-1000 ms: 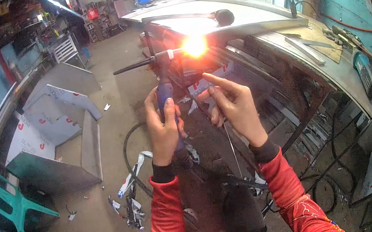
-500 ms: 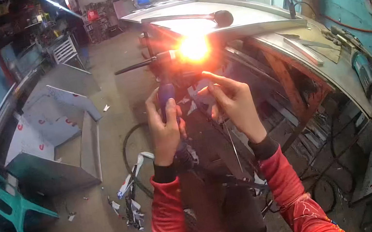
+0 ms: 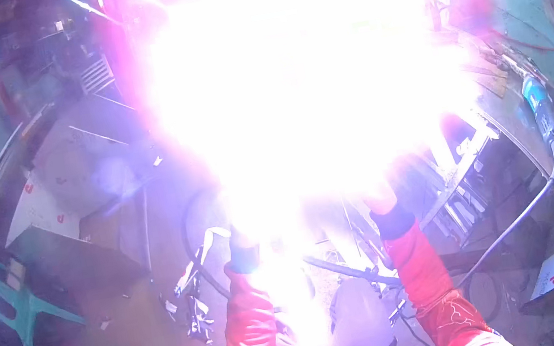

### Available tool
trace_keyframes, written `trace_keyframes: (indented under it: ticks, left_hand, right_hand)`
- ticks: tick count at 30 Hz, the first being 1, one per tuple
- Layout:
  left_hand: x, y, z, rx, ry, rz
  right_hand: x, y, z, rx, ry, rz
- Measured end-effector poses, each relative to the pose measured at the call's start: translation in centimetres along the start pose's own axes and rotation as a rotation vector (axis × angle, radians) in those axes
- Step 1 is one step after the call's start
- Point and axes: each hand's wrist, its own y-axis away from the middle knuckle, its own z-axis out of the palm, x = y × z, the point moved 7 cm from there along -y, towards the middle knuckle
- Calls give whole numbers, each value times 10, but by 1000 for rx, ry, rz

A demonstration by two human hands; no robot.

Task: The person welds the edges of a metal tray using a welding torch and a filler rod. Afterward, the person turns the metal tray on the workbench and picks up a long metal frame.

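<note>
A huge white glare (image 3: 307,87) with violet edges fills the upper middle of the view, with the brightness of a welding arc. It swallows the fingers of both my hands and whatever they hold. Only the wrist end of my left hand (image 3: 242,234) shows faintly above its dark cuff. Of my right hand (image 3: 381,197), a washed-out strip remains above the other cuff. Both forearms, in red sleeves (image 3: 420,259), reach up from the lower edge into the light. The work surface in front of my hands is lost in the glare.
A green plastic chair (image 3: 8,298) stands at left, beside a sheet-metal box (image 3: 78,254). Far right lies a teal power tool (image 3: 538,101) with its cable (image 3: 515,236) hanging down. Scraps (image 3: 197,311) litter the floor, and a hose (image 3: 348,271) crosses near my legs.
A small orange glow has burst into a white glare covering my hands and the bench. Earlier, my left hand gripped a blue-handled torch and my right pinched a thin rod. My forearms stay put.
</note>
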Motion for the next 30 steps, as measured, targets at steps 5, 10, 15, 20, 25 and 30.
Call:
trace_keyframes:
  ticks: [5,10,15,20,25,30]
  left_hand:
    - [-1,0,-2,0,72,-16]
    - [-3,-1,-2,-16,-2,-10]
    - [-3,2,-1,-23,15,-16]
    - [-1,0,-1,-26,62,1]
    - [-4,-2,-3,-26,45,-18]
    - [-10,-2,-2,-39,31,-31]
  right_hand:
    - [6,-2,2,26,1,-10]
    - [10,-2,0,35,33,-25]
    - [11,-2,0,52,27,-21]
    - [14,-6,-1,62,60,-32]
    - [18,-5,-3,40,29,-31]
    - [17,0,3,70,131,41]
